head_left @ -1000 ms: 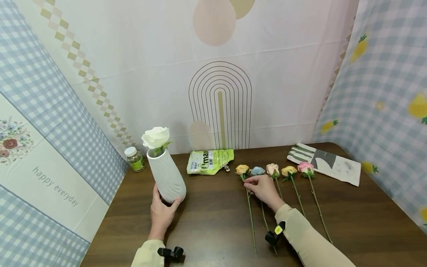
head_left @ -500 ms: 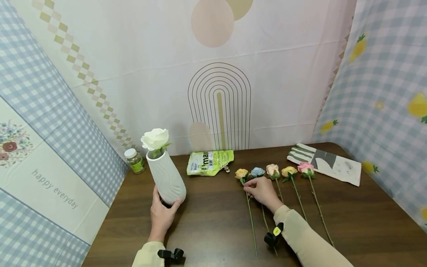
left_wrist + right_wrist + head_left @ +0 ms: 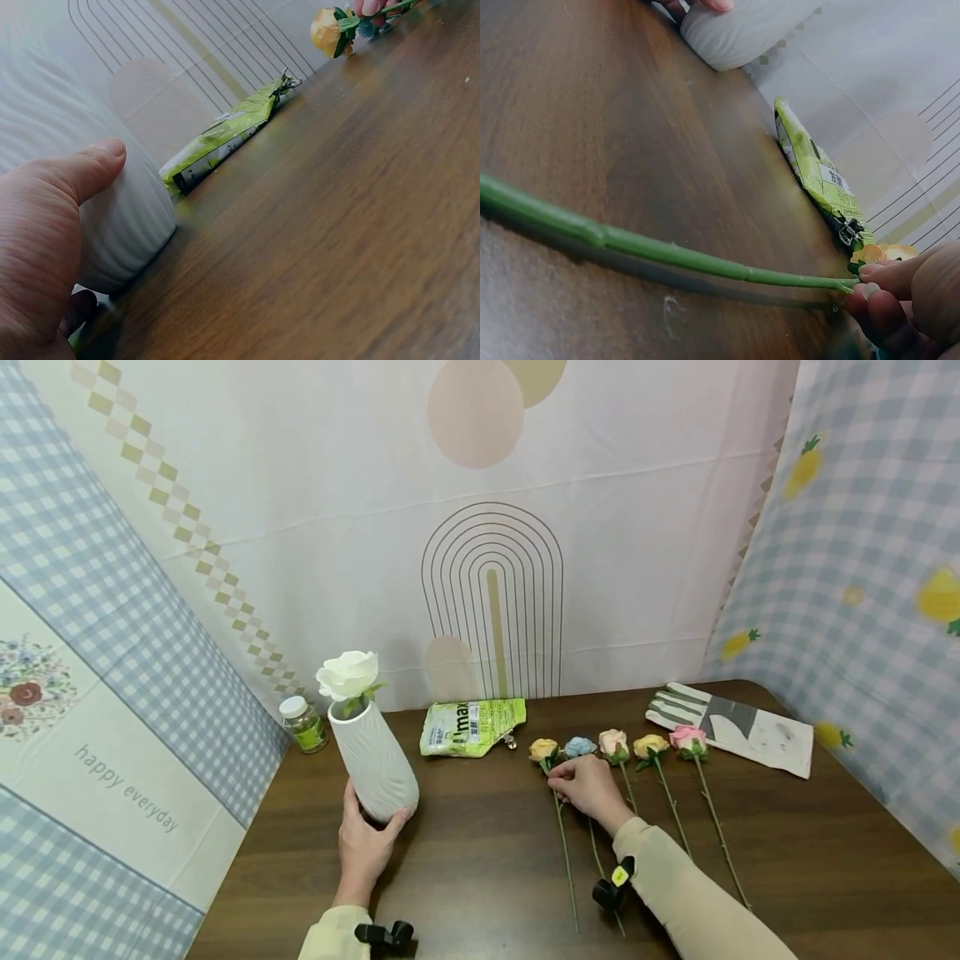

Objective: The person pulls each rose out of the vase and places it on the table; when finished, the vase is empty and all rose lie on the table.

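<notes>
A white ridged vase [image 3: 373, 760] with one white rose [image 3: 348, 675] in it stands at the left of the table. My left hand [image 3: 363, 845] grips the vase low down, thumb across its front in the left wrist view. Over on the right, my right hand [image 3: 588, 789] pinches the green stem [image 3: 705, 261] of the leftmost yellow rose [image 3: 543, 750] just below its bloom. A blue rose [image 3: 580, 747] lies beside it, its upper stem covered by that hand. Further right lie a cream rose [image 3: 613, 743], another yellow rose [image 3: 650, 746] and a pink rose [image 3: 687, 737].
A lidded jar [image 3: 303, 725] stands at the table's back left corner. Behind, against the wall cloth, lies a green pouch [image 3: 471, 727] with a metal clip. Grey and white gloves [image 3: 731, 727] lie at the back right of the brown table [image 3: 465, 877].
The head view has shifted slightly. Both hands keep their places, the left on the vase and the right at the yellow rose's stem.
</notes>
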The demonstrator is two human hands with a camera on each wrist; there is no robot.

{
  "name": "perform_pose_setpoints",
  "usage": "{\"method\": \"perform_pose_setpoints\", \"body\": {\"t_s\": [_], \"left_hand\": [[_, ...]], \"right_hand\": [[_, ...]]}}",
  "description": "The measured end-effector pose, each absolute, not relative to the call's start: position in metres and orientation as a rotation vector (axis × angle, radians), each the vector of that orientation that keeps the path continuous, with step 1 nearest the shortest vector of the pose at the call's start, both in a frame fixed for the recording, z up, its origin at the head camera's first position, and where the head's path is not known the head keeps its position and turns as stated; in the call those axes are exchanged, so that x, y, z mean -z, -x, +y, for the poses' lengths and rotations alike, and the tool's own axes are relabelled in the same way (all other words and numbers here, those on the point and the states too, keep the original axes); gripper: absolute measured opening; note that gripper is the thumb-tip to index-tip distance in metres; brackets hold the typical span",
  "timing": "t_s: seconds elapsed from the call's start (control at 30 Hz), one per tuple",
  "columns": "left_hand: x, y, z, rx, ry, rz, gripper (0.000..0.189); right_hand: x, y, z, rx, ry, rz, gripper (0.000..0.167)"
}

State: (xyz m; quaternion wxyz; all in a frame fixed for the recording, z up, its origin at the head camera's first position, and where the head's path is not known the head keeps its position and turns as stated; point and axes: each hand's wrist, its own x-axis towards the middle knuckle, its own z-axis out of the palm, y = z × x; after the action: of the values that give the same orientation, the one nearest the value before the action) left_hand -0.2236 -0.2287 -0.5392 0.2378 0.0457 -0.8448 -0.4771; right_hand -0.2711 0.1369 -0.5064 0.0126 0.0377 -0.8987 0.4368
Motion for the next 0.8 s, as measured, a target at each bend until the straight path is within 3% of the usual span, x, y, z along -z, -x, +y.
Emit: {"method": "perform_pose_setpoints", "body": {"t_s": [0.8], "left_hand": [[0.54, 0.2249, -0.2287, 1.326, -0.118, -2.314, 0.104]], "right_hand": [[0.5044, 0.2683, 0.1375, -1.332, -0.111, -2.824, 0.008]]}}
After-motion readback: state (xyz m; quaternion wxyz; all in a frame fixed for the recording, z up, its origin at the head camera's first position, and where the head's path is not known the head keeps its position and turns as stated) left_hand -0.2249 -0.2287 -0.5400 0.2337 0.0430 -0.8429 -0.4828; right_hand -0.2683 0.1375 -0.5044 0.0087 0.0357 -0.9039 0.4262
